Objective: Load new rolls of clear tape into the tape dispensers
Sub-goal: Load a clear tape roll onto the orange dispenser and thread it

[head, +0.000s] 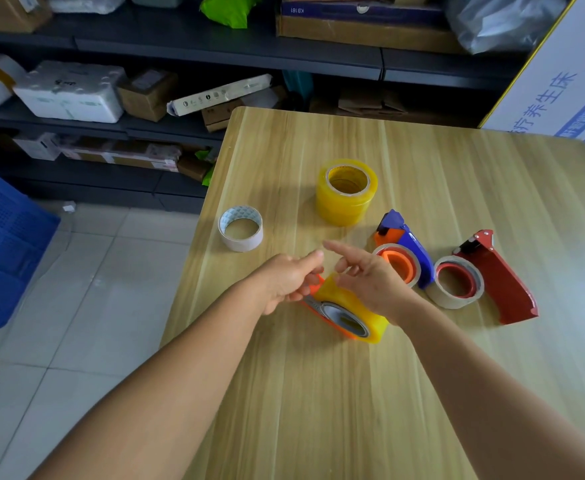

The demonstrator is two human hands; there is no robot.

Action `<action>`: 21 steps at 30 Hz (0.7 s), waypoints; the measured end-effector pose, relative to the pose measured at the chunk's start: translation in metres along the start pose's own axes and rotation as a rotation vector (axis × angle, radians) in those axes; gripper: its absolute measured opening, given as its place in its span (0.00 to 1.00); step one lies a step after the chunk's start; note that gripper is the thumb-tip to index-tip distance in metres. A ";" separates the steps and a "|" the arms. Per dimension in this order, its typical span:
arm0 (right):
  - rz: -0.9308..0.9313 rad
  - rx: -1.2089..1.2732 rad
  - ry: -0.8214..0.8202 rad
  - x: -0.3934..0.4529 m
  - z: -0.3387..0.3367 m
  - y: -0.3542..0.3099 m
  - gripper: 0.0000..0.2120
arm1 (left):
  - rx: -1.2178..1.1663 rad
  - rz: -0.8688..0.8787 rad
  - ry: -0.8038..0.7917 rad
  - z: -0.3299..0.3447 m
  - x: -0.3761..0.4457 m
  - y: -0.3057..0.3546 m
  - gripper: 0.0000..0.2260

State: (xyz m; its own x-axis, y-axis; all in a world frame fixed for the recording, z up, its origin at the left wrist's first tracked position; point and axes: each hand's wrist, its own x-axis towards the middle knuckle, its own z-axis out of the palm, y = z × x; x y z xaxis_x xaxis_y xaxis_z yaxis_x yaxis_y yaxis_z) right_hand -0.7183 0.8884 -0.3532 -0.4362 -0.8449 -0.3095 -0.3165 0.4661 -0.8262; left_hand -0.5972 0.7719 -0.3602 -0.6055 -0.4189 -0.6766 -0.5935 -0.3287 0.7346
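A dark box (360, 10) on the upper shelf (228, 46) reads "KB161", upside down; a white panel (561, 91) at right carries blue Chinese characters. On the table (318, 393), the left hand (284, 282) curls its fingers on the front of an orange dispenser (313, 289) already carrying a yellowish tape roll (350, 306). The right hand (370, 275) rests over the roll, forefinger extended, the others loosely bent. A stack of rolls (346, 192) stands beyond the hands; an empty core (241, 228) lies near the table's left edge. A blue dispenser (408, 244) and a red dispenser (492, 275) lie just right, each with a near-empty core. The near table surface is open.
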 end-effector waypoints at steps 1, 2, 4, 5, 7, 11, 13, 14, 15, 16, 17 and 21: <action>-0.007 -0.019 -0.010 0.000 0.000 0.000 0.26 | -0.093 0.019 -0.018 0.003 0.001 0.000 0.14; -0.012 -0.047 -0.022 0.000 0.000 0.000 0.27 | -0.190 0.044 -0.023 0.005 0.002 0.001 0.11; -0.023 -0.097 -0.049 0.002 -0.001 -0.001 0.27 | -0.356 0.091 -0.015 0.007 0.005 0.005 0.07; -0.030 -0.108 -0.057 0.002 -0.001 -0.001 0.28 | -0.412 0.109 0.003 0.008 0.006 0.008 0.05; -0.031 -0.105 -0.056 0.004 -0.001 0.002 0.29 | -0.460 0.128 0.055 0.008 0.008 0.012 0.02; 0.040 -0.106 -0.028 0.006 -0.004 0.006 0.29 | -0.447 0.109 0.081 0.001 0.015 0.012 0.04; 0.073 -0.153 -0.036 0.007 -0.005 0.006 0.25 | -0.380 0.092 0.102 -0.003 0.019 0.009 0.07; 0.085 -0.173 -0.040 0.007 -0.005 0.007 0.24 | -0.286 0.094 0.148 -0.005 0.022 0.007 0.10; 0.101 -0.185 -0.046 0.007 -0.005 0.007 0.25 | -0.185 0.101 0.200 -0.005 0.024 0.005 0.14; 0.117 -0.191 -0.055 0.007 -0.006 0.008 0.26 | -0.114 0.106 0.243 -0.005 0.025 0.003 0.17; 0.134 -0.197 -0.069 0.007 -0.006 0.008 0.27 | -0.085 0.106 0.264 -0.005 0.027 0.001 0.20; 0.189 -0.242 -0.151 0.009 -0.011 0.005 0.27 | -0.103 0.083 0.252 -0.002 0.031 -0.002 0.21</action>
State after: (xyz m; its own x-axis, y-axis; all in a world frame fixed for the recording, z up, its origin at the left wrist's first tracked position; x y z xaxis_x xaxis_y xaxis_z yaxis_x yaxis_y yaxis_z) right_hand -0.7328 0.8865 -0.3553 -0.3820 -0.7587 -0.5277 -0.4405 0.6515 -0.6177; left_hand -0.6139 0.7576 -0.3821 -0.4915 -0.6407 -0.5899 -0.4829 -0.3632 0.7968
